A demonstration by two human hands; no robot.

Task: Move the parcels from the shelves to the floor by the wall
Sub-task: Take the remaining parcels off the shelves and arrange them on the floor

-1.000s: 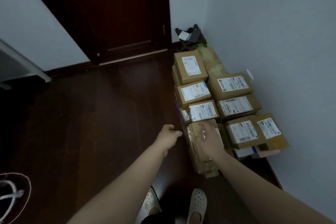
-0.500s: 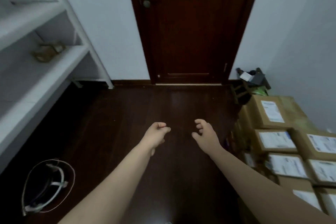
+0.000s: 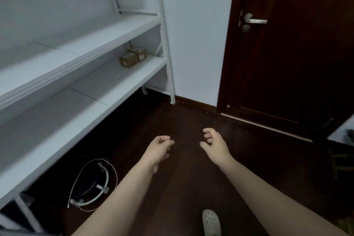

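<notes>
two small brown parcels (image 3: pixel 133 57) are seen on the lower board of the white shelves (image 3: pixel 107 82), far at the end by the corner post. they are set side by side and are touching. little labels are stuck on them, but the words are too small to be read.

the left hand (image 3: pixel 159 147) is held out over the dark floor (image 3: pixel 182 188). its fingers are curled in loosely and nothing is held in them. the right hand (image 3: pixel 215 146) is held out near it, with a gap left between the two. its fingers (image 3: pixel 207 132) are bent a little and spread apart, and nothing is held there either. both hands are kept well apart from the parcels.

a dark brown door (image 3: pixel 297 73) is seen on the right, and a silver handle (image 3: pixel 253 21) is fixed on it. a pale wall (image 3: pixel 193 44) is seen between the shelves and the door. a round black thing with a white cord (image 3: pixel 92 184) is laid on the floor under the shelves; what it is cannot be told. a white shoe (image 3: pixel 211 222) with holes is seen at the bottom edge.
</notes>
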